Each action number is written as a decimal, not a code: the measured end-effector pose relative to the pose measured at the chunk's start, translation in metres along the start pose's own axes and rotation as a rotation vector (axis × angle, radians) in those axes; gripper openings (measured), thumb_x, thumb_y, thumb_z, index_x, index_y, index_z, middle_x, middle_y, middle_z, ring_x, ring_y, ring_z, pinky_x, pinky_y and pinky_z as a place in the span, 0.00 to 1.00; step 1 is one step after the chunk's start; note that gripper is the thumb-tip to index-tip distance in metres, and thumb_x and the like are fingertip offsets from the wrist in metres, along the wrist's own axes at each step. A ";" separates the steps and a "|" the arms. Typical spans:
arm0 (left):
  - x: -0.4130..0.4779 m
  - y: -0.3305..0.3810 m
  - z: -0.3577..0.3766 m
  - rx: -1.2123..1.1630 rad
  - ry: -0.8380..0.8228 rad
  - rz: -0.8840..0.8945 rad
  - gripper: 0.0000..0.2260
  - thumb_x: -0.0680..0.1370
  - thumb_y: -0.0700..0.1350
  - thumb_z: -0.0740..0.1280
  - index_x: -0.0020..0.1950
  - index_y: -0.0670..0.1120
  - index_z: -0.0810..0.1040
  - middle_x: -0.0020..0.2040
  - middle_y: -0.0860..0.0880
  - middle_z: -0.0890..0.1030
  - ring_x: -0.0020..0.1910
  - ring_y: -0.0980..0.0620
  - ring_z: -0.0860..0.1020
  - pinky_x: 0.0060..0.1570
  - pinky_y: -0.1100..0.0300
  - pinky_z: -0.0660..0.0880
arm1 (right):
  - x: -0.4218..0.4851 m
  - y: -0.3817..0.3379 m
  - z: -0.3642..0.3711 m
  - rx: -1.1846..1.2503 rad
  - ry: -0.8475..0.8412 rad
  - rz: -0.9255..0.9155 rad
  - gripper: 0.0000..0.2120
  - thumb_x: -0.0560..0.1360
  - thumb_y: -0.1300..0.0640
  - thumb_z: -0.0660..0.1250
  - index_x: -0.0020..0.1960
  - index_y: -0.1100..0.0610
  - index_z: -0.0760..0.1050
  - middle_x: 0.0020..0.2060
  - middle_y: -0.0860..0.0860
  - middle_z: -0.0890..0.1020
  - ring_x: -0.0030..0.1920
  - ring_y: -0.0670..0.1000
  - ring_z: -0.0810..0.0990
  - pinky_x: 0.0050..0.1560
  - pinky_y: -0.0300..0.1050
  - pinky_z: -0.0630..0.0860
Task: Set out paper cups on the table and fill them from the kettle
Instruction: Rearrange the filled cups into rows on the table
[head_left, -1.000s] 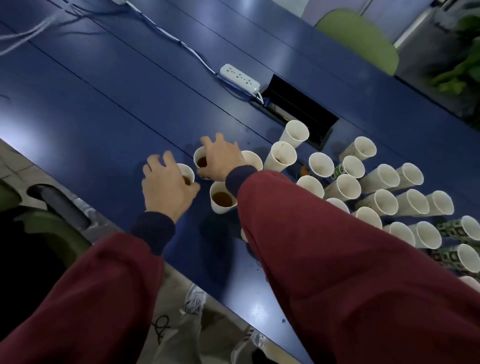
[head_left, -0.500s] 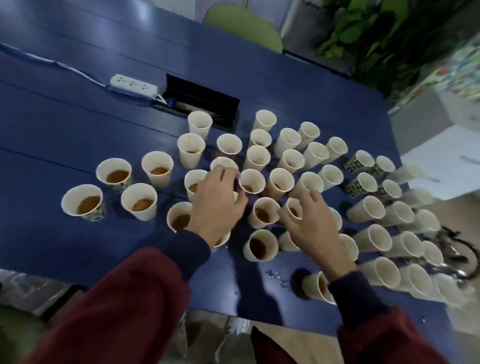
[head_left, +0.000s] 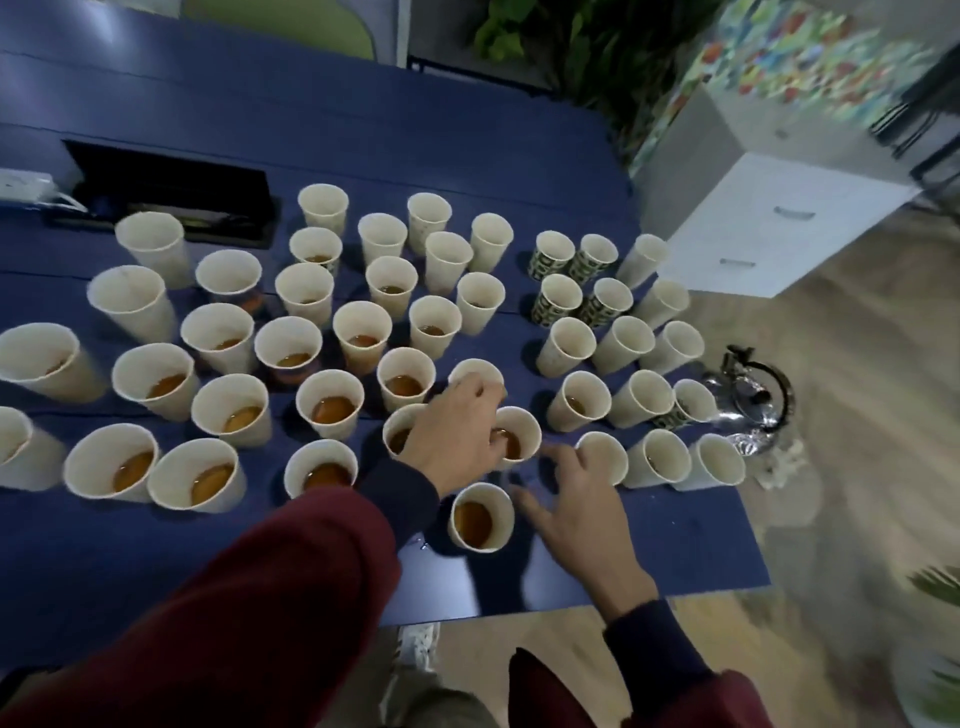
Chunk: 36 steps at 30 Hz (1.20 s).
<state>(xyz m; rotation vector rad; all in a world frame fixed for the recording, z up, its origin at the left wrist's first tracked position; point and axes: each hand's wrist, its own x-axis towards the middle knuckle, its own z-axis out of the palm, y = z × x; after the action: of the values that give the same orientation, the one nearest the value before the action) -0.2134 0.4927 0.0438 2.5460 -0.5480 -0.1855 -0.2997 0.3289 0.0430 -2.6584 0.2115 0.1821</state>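
Several white paper cups stand on the blue table (head_left: 363, 130); many on the left and in the middle hold brown liquid, and some at the right have a green pattern (head_left: 556, 299). My left hand (head_left: 457, 434) reaches down from above, and its curled fingertips pinch the rim of a filled cup (head_left: 519, 441). Just right of another filled cup (head_left: 480, 517), my right hand (head_left: 576, 512) hovers with fingers spread, holding nothing. A glass kettle (head_left: 750, 410) with a dark handle sits past the table's right end.
A black cable slot (head_left: 171, 192) and a white power strip (head_left: 21, 184) lie at the back left. A white drawer cabinet (head_left: 779, 218), plants (head_left: 566, 41) and a green chair (head_left: 280, 23) stand beyond the table. The near table edge runs just below my hands.
My view has swung right along the table. My hands have moved from the cups at the left end to those near the right end, and the right hand has spread open.
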 end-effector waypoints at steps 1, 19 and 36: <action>0.008 0.005 0.004 0.060 -0.007 0.007 0.21 0.77 0.48 0.68 0.68 0.47 0.71 0.66 0.46 0.71 0.65 0.43 0.71 0.61 0.47 0.71 | 0.000 0.003 0.001 -0.013 -0.018 0.012 0.24 0.74 0.40 0.72 0.61 0.54 0.72 0.54 0.52 0.74 0.52 0.55 0.78 0.43 0.45 0.67; 0.080 -0.022 0.018 0.455 -0.139 -0.090 0.17 0.78 0.51 0.68 0.64 0.48 0.71 0.59 0.41 0.75 0.58 0.40 0.77 0.52 0.49 0.74 | 0.086 -0.015 0.022 -0.231 -0.182 -0.116 0.35 0.73 0.46 0.75 0.72 0.56 0.63 0.65 0.58 0.70 0.61 0.61 0.77 0.56 0.54 0.78; 0.081 -0.036 0.016 0.492 0.015 -0.198 0.26 0.75 0.58 0.68 0.70 0.50 0.69 0.62 0.41 0.76 0.60 0.40 0.75 0.55 0.48 0.70 | 0.135 -0.010 0.015 -0.124 -0.112 -0.070 0.40 0.72 0.45 0.76 0.75 0.59 0.61 0.67 0.60 0.69 0.65 0.64 0.74 0.60 0.55 0.74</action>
<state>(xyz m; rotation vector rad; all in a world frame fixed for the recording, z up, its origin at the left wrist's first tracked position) -0.1315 0.4793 0.0095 3.0793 -0.3672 -0.1109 -0.1671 0.3283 0.0118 -2.7630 0.0728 0.3295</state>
